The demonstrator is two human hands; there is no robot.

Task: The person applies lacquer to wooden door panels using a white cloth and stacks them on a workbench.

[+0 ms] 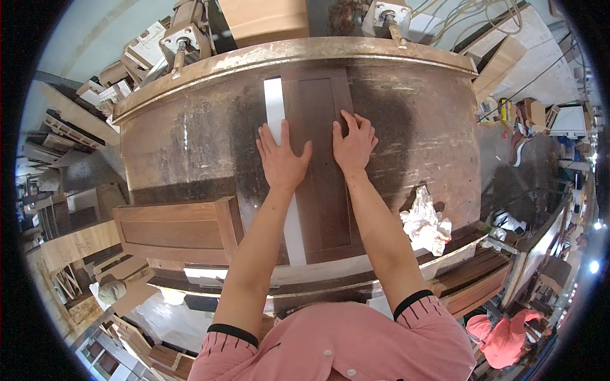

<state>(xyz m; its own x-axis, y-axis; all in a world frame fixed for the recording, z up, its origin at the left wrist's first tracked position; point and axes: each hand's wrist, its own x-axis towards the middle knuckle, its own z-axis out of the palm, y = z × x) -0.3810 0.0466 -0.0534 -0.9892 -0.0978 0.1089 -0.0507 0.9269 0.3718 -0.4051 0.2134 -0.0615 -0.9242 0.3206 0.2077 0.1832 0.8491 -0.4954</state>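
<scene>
So the dark panel (324, 209) is laid flat on the bench (197, 140), roughly mid-bench, with its far end set near the raised rail (286, 54) and a white strip (273, 101) run along its left side. The strip is partly covered by the left hand (284, 159), which is spread pretty wide, palm down, with nothing gripped. The panel's right edge is met by the right hand (354, 149); its fingers are loosely bent, thumb apart and kept on the panel side, and whether the edge is actually pinched can't be told. As for containers, a boxy brown thing (264, 22) can be seen past the rail, but whether it's a box or just sheets can't be made out. A framed wooden piece (168, 225) is placed at the near left of the bench, and whether it's hollow can't be told either. Some crumpled white stuff (424, 222) is left at the near right, above a wood stack (476, 282), and a person in red (502, 336) is seen farther off at lower right.
</scene>
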